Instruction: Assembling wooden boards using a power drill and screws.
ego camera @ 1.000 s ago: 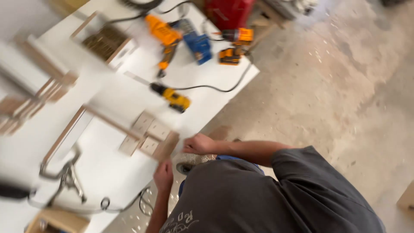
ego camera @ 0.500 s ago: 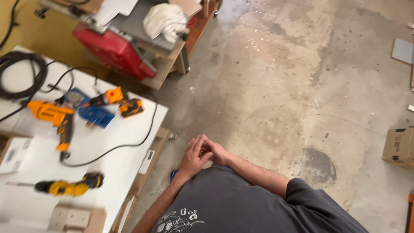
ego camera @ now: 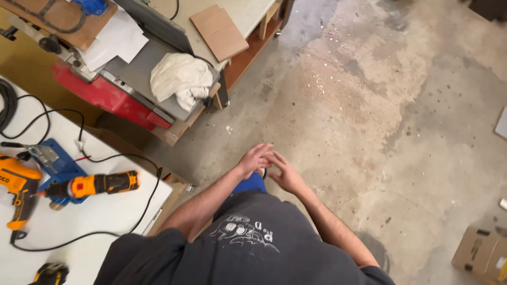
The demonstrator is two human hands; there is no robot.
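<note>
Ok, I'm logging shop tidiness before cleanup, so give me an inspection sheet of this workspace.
Surface: white table at left, bare at its near edge.
Job's things: nothing seen in either hand.
Clutter: orange drill, second orange tool, blue jig; white rag on the red saw; wood panel.
Hands: left hand and right hand, fingertips meeting in front of the body, over the floor.
Cables: black cord loops across the table.
Surroundings: dusty concrete floor, cardboard box.
</note>
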